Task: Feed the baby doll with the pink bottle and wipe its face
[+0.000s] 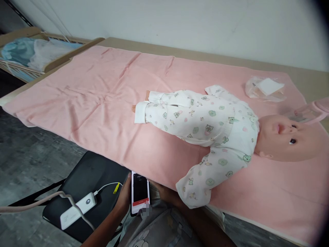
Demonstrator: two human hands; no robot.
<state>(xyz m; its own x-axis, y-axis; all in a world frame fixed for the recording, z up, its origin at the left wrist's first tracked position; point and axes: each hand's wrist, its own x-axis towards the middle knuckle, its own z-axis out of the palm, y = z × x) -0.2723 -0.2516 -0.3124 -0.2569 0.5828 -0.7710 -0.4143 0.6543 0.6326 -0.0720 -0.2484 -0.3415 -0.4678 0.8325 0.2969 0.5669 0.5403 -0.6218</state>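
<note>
Low in the head view, a phone [140, 193] with a lit screen and a red bar is held over my lap, below the table edge. My left hand [125, 193] is closed along the phone's left side. At the right side my right hand [159, 190] also grips it, its fingers partly hidden. Just beyond my hands a baby doll [280, 137] lies on its back on a pink blanket [102, 103]. It wears a white printed top [231, 133] and white printed trousers [177, 115]; one sleeve reaches the blanket's near edge.
A clear plastic bag [266, 89] with a white square lies behind the doll. By the doll's head stands a pink transparent bottle [315, 111]. On a black chair [84, 178] rests a white power bank [78, 210] with cables. A crib [61, 60] stands at the far left.
</note>
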